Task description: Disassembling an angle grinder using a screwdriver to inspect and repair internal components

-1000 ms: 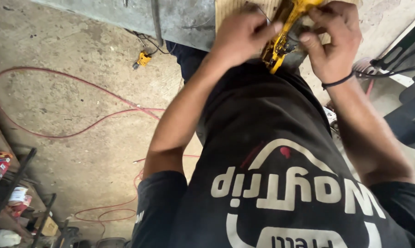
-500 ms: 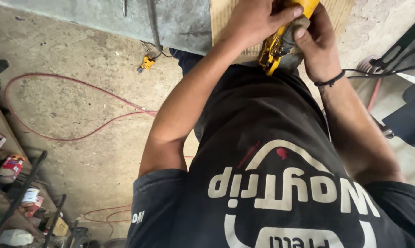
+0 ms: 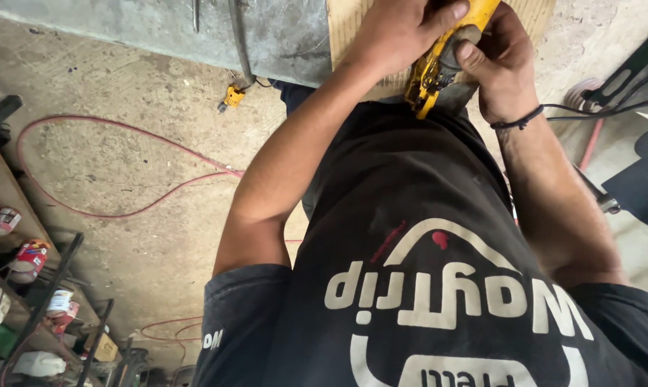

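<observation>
Hands meet at the top of the frame: left hand (image 3: 399, 32) and right hand (image 3: 499, 61) both wrap the yellow power tool (image 3: 438, 64) over the plywood board (image 3: 349, 36). Steady two-handed pressure suits it; the board's near edge sits close, concrete floor (image 3: 123, 165) open left.

The floor (image 3: 123, 179) is bare grey concrete with stains and small cracks. A thin red hose (image 3: 130, 211) loops across it. On the far side stands a grey metal sheet (image 3: 266, 32), and a small yellow clip (image 3: 232, 95) lies at its foot. On the left, a wooden shelf (image 3: 1, 186) holds cans (image 3: 30, 258) and tins, maybe paint. On the right are dark metal frames (image 3: 646, 179) and black cables (image 3: 596, 109). The light is soft and even.
</observation>
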